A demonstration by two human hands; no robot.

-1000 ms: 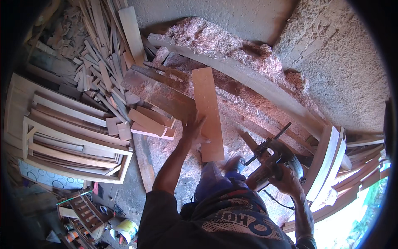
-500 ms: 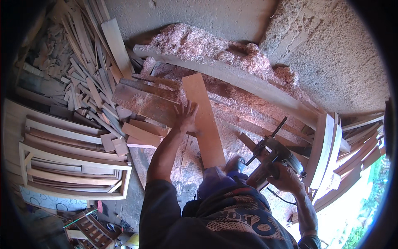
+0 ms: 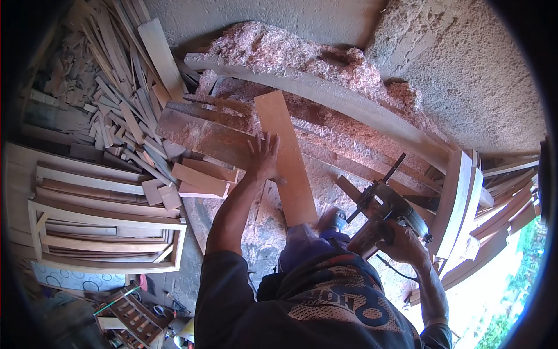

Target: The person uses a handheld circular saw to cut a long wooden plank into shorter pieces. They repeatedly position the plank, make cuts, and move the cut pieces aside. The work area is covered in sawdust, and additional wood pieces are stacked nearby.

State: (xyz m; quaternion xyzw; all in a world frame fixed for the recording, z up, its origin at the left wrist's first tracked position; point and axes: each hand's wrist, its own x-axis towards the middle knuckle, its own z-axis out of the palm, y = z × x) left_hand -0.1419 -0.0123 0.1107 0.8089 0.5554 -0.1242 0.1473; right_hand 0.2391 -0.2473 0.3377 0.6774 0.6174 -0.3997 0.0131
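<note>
A flat reddish-brown board (image 3: 289,160) slopes across the lower planks, its near end against my purple-clad leg (image 3: 299,238). My left hand (image 3: 266,161) lies against the board's left edge with the fingers spread and the thumb resting on its face. On the right, my right hand (image 3: 402,241) is wrapped round the handle of a corded power tool that looks like a circular saw (image 3: 381,218). It has a rounded dark guard and a rod sticking out of its far side. The saw is held beside my leg, apart from the board. Its blade cannot be made out.
A long curved beam (image 3: 314,84) lies behind, with heaped wood shavings (image 3: 279,49) along the wall. Offcuts (image 3: 116,110) pile up at left above a curved wooden frame (image 3: 104,264). Curved timbers (image 3: 456,203) stand at right. Small blocks (image 3: 200,177) lie left of my arm.
The view has shifted slightly, so most things sit a little higher. My left hand keeps its place on the board, and my right hand still grips the saw.
</note>
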